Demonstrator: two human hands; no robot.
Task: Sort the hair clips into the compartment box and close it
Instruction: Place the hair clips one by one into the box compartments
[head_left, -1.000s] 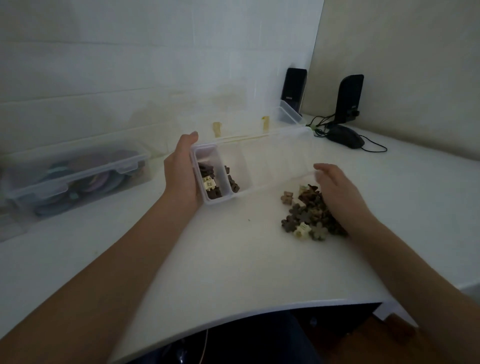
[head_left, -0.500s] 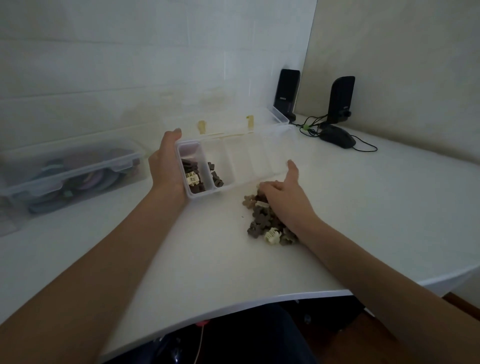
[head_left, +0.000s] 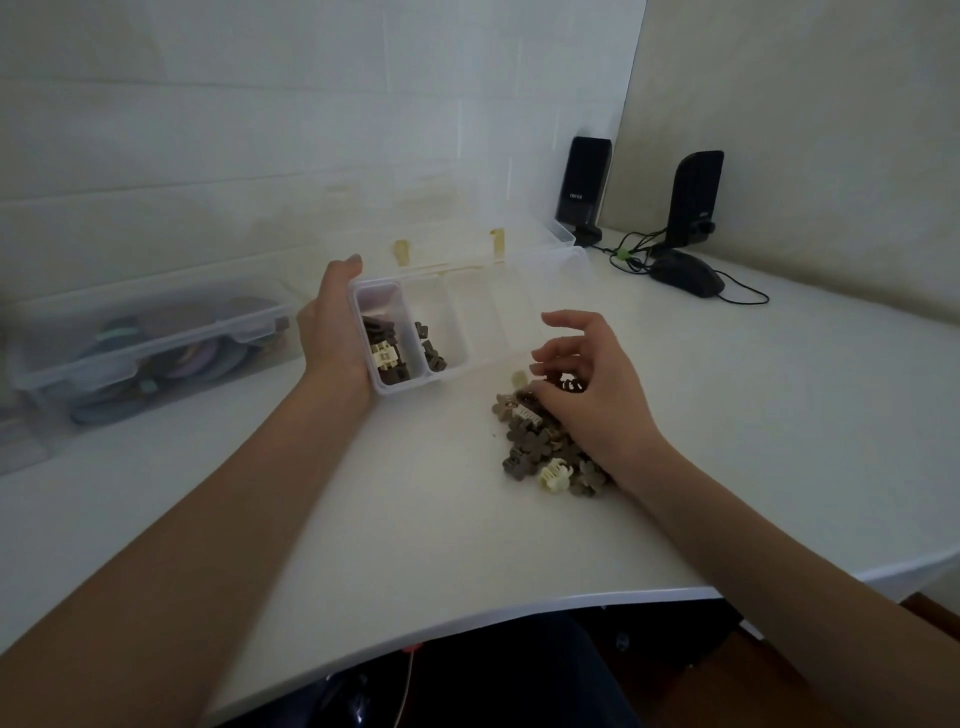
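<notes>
A clear compartment box (head_left: 498, 361) lies open on the white table, its lid (head_left: 524, 244) tipped back toward the wall. My left hand (head_left: 332, 327) grips the box's left end. The leftmost compartment holds dark and cream hair clips (head_left: 385, 353), and the second compartment holds a few brown clips (head_left: 432, 349). The compartments further right look bare. A loose pile of brown, tan and cream hair clips (head_left: 535, 447) sits just in front of the box. My right hand (head_left: 587, 389) rests on this pile, fingers curled around a few dark clips at its far side and the index finger lifted.
A clear lidded container (head_left: 156, 353) with coloured round items stands at the left. Two black speakers (head_left: 584, 187) (head_left: 693, 197), a black mouse (head_left: 685, 275) and cables sit at the back right corner. The table's curved front edge (head_left: 467, 623) is near my body.
My right hand went from lying flat on the clip pile to lifting its palm and curling its fingers around clips. My left hand has kept its hold on the box.
</notes>
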